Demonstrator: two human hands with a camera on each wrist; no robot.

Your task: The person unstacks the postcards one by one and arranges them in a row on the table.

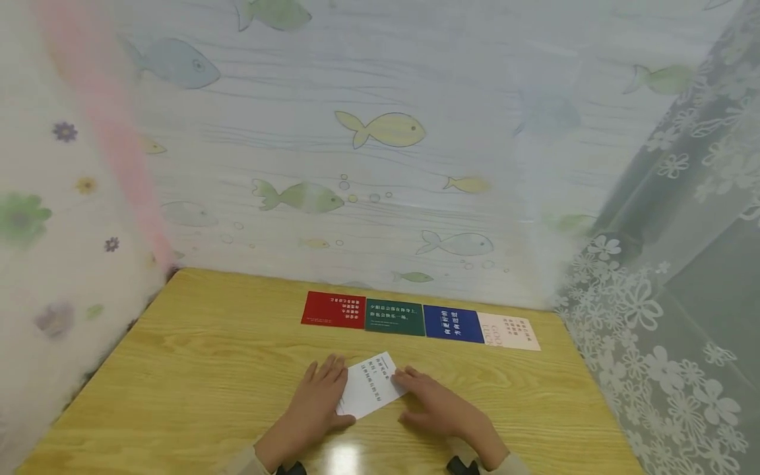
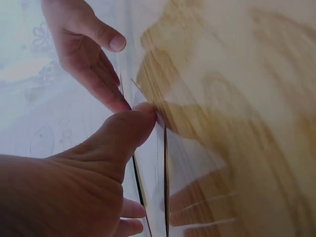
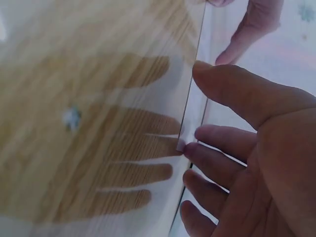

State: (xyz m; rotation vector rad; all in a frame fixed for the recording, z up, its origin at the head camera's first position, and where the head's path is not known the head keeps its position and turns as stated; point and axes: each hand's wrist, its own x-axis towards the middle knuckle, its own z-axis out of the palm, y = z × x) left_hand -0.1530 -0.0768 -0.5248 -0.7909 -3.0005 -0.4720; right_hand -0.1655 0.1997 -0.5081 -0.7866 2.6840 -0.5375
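Observation:
A white card printed with dark characters lies at a slant on the wooden table, between the two hands. Along its left side rests my left hand, fingers extended and thumb at the card's near end. My right hand touches the card's right side with its fingertips; its thumb stands apart from the fingers. Beyond the hands a row of cards runs edge to edge: a red card, a green card, a blue card and a pale pink card.
The wooden table has a glossy surface that mirrors the hands in both wrist views. Behind it hangs a pale cloth printed with fish. A white lace curtain borders the right side, and flower-patterned cloth the left.

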